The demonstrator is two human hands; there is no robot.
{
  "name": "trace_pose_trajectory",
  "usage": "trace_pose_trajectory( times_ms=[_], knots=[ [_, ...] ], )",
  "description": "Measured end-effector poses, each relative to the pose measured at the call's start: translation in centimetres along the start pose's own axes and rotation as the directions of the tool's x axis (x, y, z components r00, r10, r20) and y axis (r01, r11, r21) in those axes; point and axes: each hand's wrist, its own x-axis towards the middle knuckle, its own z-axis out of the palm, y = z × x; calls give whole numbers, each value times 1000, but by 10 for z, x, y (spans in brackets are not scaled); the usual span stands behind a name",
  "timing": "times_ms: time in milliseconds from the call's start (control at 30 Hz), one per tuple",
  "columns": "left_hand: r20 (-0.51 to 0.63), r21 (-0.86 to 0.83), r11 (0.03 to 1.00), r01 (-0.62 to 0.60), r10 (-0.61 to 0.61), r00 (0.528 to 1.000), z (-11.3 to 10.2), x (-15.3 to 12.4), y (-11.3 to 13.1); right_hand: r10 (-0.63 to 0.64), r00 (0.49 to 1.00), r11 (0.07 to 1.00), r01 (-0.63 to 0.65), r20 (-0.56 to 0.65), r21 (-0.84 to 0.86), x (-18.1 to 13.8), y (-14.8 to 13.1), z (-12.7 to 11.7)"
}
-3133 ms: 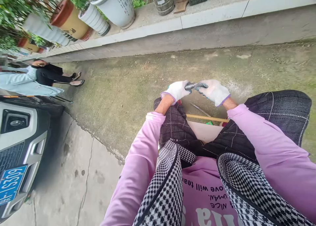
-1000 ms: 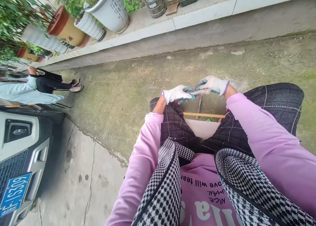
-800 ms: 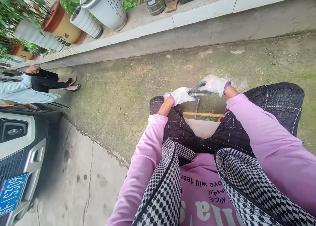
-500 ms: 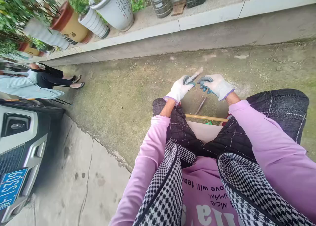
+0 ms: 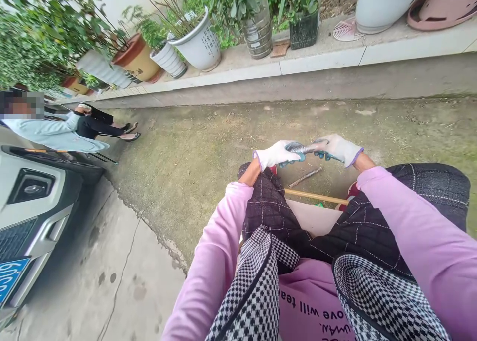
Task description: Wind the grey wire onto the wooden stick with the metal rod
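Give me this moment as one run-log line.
left hand: gripping silvery stick | right hand: at its other end | ground: second stick lying below hands

Stick (image 5: 307,149) between left hand (image 5: 280,154) and right hand (image 5: 337,149), rod (image 5: 305,177) on ground (image 5: 208,172) below, flowerpots (image 5: 200,44) on ledge (image 5: 316,66) ahead, car (image 5: 44,182) left.

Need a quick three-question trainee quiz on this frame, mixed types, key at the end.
1. True or false: the left hand and the right hand both wear gloves.
2. Multiple choice: what is held between them? A) a flowerpot; B) a partly silvery stick; C) a clog.
3. Fill in: a separate grey stick lies on the ____.
Key: 1 true; 2 B; 3 ground.
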Motion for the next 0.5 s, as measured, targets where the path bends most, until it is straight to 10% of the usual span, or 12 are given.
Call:
trace_pose_trajectory(
  times_ms=[167, 267, 400, 500],
  knots=[
    [99, 485, 862, -144, 110, 989, -7, 18, 14, -15, 996, 966, 38, 91, -258, 10, -23, -29],
    [-96, 587, 808, -50, 130, 987, -13, 47, 15, -96, 995, 917, 102, 35, -385, 25, -43, -32],
    [-307, 86, 996, -37, 62, 950, -23, 91, 4, -103, 987, 961, 65, -127, -269, 47, -49, -35],
    [-358, -314, 949, -35, -84, 930, -23, 114, -2, -36, 987, 998, 27, -154, -61, 58, -39, -38]
  ],
)
